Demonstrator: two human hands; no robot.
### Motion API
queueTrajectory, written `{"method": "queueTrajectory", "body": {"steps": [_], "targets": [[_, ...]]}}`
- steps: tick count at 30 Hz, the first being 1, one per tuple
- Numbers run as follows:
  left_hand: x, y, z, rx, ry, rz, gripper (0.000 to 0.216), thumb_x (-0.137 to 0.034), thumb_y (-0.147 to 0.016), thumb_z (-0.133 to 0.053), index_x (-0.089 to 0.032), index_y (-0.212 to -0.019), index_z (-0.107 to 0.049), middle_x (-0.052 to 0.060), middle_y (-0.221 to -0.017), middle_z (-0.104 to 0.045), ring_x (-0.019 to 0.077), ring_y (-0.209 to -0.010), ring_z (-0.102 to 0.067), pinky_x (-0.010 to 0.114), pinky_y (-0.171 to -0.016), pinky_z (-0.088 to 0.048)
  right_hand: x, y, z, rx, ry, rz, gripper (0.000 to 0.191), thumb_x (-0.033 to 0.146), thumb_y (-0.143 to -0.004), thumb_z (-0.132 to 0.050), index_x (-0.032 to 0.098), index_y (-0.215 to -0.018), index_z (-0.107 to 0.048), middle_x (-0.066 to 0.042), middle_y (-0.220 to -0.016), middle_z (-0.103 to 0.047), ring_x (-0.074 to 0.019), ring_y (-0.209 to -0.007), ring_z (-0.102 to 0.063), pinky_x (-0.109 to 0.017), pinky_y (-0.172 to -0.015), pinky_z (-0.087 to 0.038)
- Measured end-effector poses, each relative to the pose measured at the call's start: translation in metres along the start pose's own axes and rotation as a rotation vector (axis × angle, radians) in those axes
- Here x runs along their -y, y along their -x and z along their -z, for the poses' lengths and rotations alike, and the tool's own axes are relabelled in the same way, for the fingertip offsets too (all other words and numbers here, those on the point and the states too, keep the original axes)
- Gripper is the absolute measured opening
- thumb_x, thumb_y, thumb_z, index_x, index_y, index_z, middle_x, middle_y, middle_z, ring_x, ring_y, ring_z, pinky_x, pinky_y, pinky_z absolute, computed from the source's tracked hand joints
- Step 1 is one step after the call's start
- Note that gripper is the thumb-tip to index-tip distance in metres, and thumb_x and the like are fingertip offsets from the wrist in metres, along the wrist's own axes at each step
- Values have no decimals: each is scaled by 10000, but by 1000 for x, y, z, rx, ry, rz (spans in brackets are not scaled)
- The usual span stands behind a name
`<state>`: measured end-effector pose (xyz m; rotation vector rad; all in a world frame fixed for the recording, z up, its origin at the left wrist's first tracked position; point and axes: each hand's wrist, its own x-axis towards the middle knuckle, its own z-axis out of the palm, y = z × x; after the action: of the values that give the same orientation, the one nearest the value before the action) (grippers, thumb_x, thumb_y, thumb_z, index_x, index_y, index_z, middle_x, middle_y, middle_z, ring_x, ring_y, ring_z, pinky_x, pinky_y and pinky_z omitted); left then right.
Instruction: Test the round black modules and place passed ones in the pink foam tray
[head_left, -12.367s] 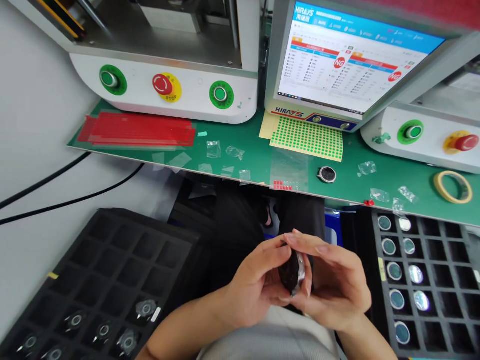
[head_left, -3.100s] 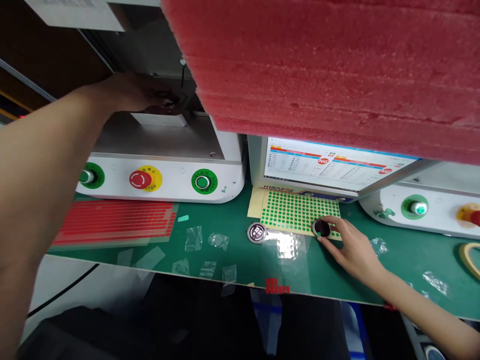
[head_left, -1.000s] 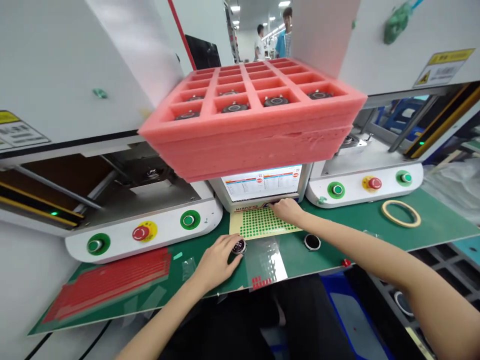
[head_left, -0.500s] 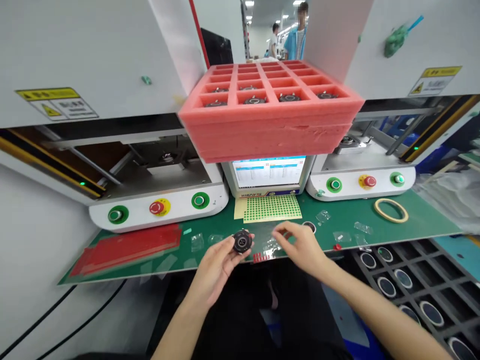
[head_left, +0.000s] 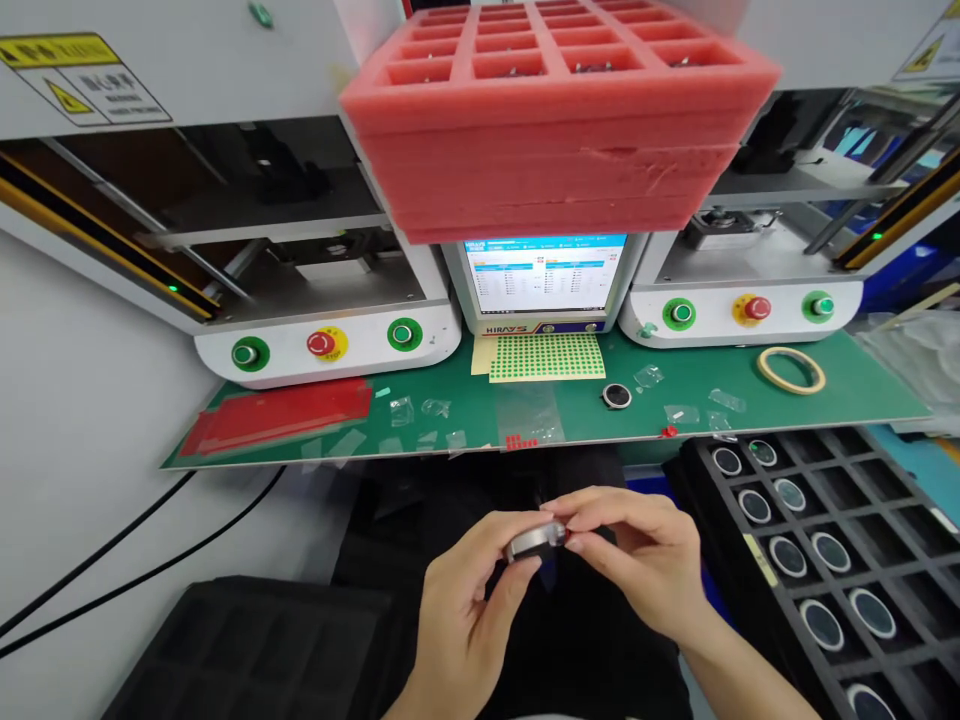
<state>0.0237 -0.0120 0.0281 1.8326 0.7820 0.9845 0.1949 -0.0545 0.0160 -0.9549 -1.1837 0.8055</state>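
Note:
My left hand (head_left: 476,590) grips a round watch body (head_left: 531,543) between thumb and fingers, turned edge-on so its silver rim shows. My right hand (head_left: 637,555) is closed in a pinch at the watch body's right edge, and a small red piece (head_left: 568,534) shows at those fingertips. Both hands are in front of the bench edge, above my lap. Clear film with small red strips (head_left: 520,442) lies at the front edge of the green bench (head_left: 465,410). Another watch body (head_left: 616,396) rests on the bench to the right.
A red foam tray (head_left: 555,170) stands above a monitor (head_left: 544,280), between two presses with buttons. Red sheets (head_left: 277,415), green dot stickers (head_left: 547,358) and a tape roll (head_left: 791,371) lie on the bench. A black tray (head_left: 832,500) holding several watch bodies is at the right.
Both hands have come down and back from the bench, and the view has tilted down. The watch body has turned from back-facing to edge-on. My right hand has left the film and now meets the watch body.

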Motion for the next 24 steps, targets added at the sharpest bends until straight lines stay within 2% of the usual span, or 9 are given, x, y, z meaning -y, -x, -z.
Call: {"method": "queueTrajectory", "body": {"steps": [4,8,14,18,21,24], "targets": [[-3,0,5,91,-65,-186,320,-84,-919,-540,-215,-1203,-607,26,-1093,-695,110,-1004,-663,149,-895,-523,0,7,4,38,45,89,369,-9,-799,-696,272,-1037,-726,-21,-1059,-762,-184,-943,-735,-297,-831,-617],[-5,-4,8,143,-99,-291,313,-78,-930,-529,-147,-1229,-592,62,-1110,-680,113,-1054,-639,154,-939,-505,-1,8,8,64,70,147,341,-4,-817,-675,241,-1053,-702,-47,-1077,-752,-192,-965,-725,-307,-828,-613],[-3,-8,10,187,-76,-307,271,-119,-957,-501,-127,-1210,-599,70,-1101,-673,114,-1061,-629,159,-934,-510,-2,4,14,146,77,138,215,40,-836,-673,208,-969,-691,-65,-1050,-744,-191,-931,-719,-317,-798,-607],[-1,-6,9,182,-35,-300,305,-92,-942,-523,-127,-1238,-589,69,-1113,-666,117,-1072,-626,164,-934,-516,-4,4,12,117,55,153,262,44,-836,-677,211,-1038,-679,-74,-1056,-744,-203,-942,-721,-337,-797,-614],[3,-6,8,175,2,-313,346,-67,-924,-545,-131,-1262,-586,67,-1123,-665,125,-1088,-621,178,-938,-523,-3,3,8,88,77,237,318,28,-830,-679,177,-1111,-673,-98,-1014,-753,-207,-946,-726,-329,-797,-621],[8,-6,7,159,45,-344,357,-67,-929,-534,-124,-1278,-585,77,-1138,-666,147,-1112,-616,216,-943,-538,0,-1,5,67,126,367,219,25,-848,-655,117,-1043,-695,-133,-947,-755,-212,-940,-731,-309,-793,-625]]}}
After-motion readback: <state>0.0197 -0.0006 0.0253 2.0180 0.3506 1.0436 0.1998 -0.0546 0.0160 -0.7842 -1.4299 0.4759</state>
